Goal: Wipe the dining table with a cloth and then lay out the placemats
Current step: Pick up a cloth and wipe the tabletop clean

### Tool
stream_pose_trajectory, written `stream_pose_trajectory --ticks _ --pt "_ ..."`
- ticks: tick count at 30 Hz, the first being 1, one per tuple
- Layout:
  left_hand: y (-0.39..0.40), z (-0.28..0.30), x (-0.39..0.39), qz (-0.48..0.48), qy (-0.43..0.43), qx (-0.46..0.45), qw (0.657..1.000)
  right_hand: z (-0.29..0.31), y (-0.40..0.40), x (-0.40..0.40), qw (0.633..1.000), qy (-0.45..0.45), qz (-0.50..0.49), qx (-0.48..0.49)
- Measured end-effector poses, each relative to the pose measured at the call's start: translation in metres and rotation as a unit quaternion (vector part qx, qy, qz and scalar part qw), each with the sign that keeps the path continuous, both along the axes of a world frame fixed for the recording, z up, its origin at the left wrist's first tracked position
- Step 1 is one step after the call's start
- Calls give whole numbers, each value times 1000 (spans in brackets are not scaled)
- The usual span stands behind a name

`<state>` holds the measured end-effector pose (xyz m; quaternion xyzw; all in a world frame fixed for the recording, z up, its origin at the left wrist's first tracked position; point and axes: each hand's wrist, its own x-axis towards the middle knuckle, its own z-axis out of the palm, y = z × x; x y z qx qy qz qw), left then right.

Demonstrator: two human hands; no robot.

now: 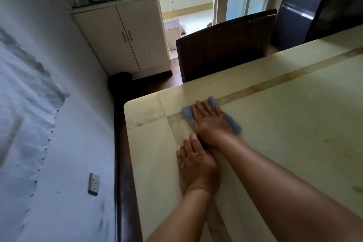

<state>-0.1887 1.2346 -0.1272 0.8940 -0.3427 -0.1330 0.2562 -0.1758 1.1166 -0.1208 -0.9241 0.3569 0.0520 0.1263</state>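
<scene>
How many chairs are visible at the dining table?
2. The brown chair stands at the far edge of the table, near its corner; the darker chair is further right, at the picture's edge. More may be outside the view.

The counter point(284, 124) is finished in a smooth cream surface with a soft sheen, crossed by tan inlaid strips. The cloth point(187, 113) is soft blue fabric, perhaps microfibre, though it is blurred. The chair point(222, 51) is made of dark ribbed wood, scuffed along the top. The matt cabinet point(117, 45) doors are fitted with metal handles point(126, 36).
</scene>
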Motion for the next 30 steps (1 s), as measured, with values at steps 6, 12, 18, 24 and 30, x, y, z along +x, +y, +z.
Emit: stream_pose_trajectory --ticks 6,12,18,24,30 --pt "3 -1 1 -8 -3 3 1000 -4 -16 -29 993 -91 70 8" --pt "4 -9 4 -26 -42 6 999 -11 -49 -81 971 -77 -217 -69" --pt "5 -7 4 -33 -63 7 997 -8 9 -77 999 -31 12 -7" --pt "7 -6 3 -41 -71 -15 996 -5 -60 -180 989 1 -145 -28" --pt "4 -6 2 -34 -79 -15 996 -9 -81 -278 935 47 -352 -14"
